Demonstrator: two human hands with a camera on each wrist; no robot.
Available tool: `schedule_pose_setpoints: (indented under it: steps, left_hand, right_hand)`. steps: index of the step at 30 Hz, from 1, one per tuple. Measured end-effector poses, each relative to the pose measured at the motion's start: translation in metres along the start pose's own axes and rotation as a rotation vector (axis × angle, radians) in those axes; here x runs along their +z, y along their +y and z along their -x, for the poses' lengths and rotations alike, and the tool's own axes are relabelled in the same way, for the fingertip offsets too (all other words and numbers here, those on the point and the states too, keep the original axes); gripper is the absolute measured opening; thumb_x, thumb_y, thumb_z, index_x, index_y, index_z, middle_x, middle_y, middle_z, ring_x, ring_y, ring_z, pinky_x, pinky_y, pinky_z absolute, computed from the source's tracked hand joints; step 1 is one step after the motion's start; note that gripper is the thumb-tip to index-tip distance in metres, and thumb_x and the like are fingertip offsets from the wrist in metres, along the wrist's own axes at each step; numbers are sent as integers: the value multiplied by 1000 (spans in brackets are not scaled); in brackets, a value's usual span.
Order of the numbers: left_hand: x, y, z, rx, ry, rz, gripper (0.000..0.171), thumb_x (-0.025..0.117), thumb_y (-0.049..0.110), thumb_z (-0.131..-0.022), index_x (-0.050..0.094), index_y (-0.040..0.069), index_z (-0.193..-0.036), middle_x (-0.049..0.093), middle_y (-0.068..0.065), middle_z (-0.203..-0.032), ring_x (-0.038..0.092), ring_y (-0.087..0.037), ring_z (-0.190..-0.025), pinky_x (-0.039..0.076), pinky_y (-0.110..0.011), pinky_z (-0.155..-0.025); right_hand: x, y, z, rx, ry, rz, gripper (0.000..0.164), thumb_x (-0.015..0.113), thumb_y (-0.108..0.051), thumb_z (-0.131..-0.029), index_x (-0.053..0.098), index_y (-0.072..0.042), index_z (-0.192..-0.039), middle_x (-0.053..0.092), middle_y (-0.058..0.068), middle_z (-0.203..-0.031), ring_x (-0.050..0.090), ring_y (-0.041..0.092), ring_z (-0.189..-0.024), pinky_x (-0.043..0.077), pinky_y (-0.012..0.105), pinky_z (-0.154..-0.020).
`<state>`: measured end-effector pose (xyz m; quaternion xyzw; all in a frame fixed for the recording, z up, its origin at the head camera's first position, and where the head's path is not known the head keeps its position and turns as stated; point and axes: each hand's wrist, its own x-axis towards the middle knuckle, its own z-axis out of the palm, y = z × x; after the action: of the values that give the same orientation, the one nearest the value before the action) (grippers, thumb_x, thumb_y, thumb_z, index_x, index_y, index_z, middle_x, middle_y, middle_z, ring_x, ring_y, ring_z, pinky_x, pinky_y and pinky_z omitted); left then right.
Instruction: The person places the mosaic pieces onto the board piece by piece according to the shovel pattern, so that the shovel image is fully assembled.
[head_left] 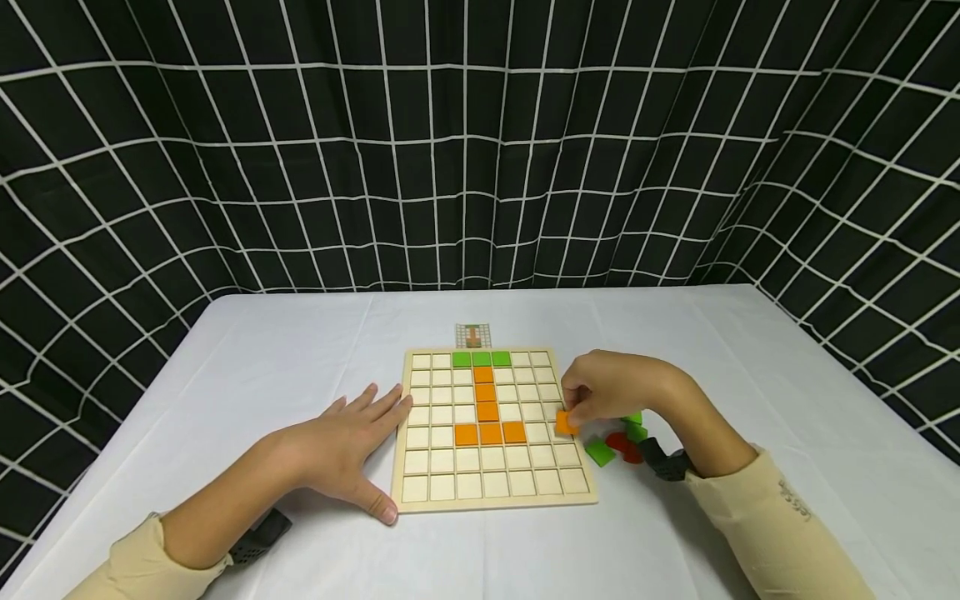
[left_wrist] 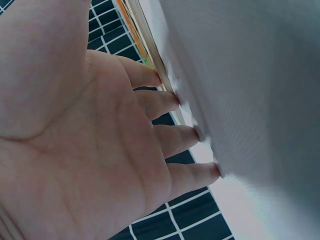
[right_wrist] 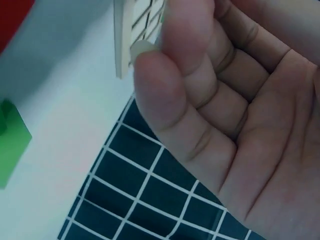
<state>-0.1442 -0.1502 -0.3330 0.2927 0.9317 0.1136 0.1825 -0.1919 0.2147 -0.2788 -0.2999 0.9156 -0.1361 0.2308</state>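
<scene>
Pinched between the thumb and fingers of the right hand [head_left: 611, 385], an orange tile [head_left: 564, 424] sits at the fingertips by the right edge of the board [head_left: 442, 487], while the left hand [head_left: 341, 450] lies with fingers spread along the left edge. The head view shows this tile, which I cannot make out in the right wrist view; the left wrist view reveals the left palm. The tile looks square, so I cannot tell a long axis or which way it points.
</scene>
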Motion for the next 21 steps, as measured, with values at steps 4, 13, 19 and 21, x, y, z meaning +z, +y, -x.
schedule_pose_setpoints:
  steps: [4,13,19,21]
  left_hand:
    - [0,0,0,-4,-1,2,137,75,81,-59,18,9,-161,9,-13,-166,4,-40,-151,10,-65,-115]
    - [-1,0,0,-2,1,-3,138,75,80,-59,17,9,-161,9,-12,-167,5,-40,-151,11,-64,-116]
    - [-1,0,1,2,-3,2,137,75,80,-60,17,8,-161,8,-13,-167,4,-40,-151,11,-64,-116]
    - [-1,0,2,5,-4,6,137,74,80,-61,16,8,-161,8,-13,-167,4,-41,-150,11,-65,-115]
  right_hand:
    - [3,-3,-4,-9,-9,3,20,77,-13,-88,65,-16,-73,56,-8,-67,49,10,-63,41,25,-59]
    - [9,-17,-7,-65,17,42,22,76,-14,-90,64,-17,-72,53,-8,-64,49,9,-61,41,25,-59]
    - [17,-30,-11,-71,60,9,23,75,-10,-89,64,-16,-70,51,-8,-62,46,8,-58,39,25,-57]
    - [20,-34,-13,-71,73,-6,23,75,-10,-89,64,-15,-70,51,-8,-61,46,8,-57,39,25,-56]
